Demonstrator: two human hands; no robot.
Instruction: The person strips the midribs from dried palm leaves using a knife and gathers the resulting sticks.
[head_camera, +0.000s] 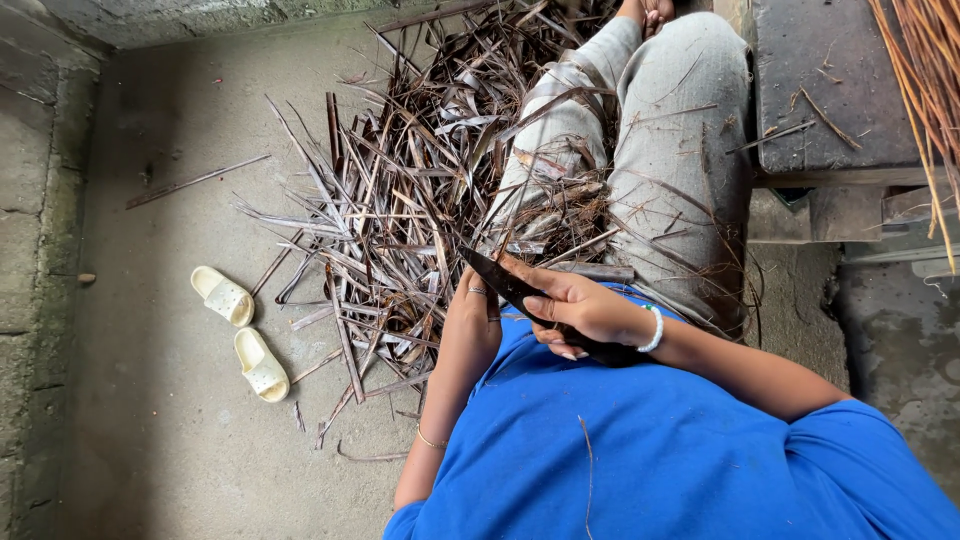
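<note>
A dark knife (520, 300) is gripped in the right hand (580, 312), fingers wrapped tight round the handle end, blade pointed out toward the pile of dried leaf strips (400, 220). The left hand (475, 320) is set just beside the blade, fingers curled; whether a strip is pinched in it cannot be told from this angle. Knife and hands are held over the lap, above the grey-trousered legs (660, 150). For a clean strip, the blade is best drawn away from the body, left fingers kept behind the edge, strip held taut. Pale sandals (240, 330) are left on the concrete floor (150, 420), well apart.
</note>
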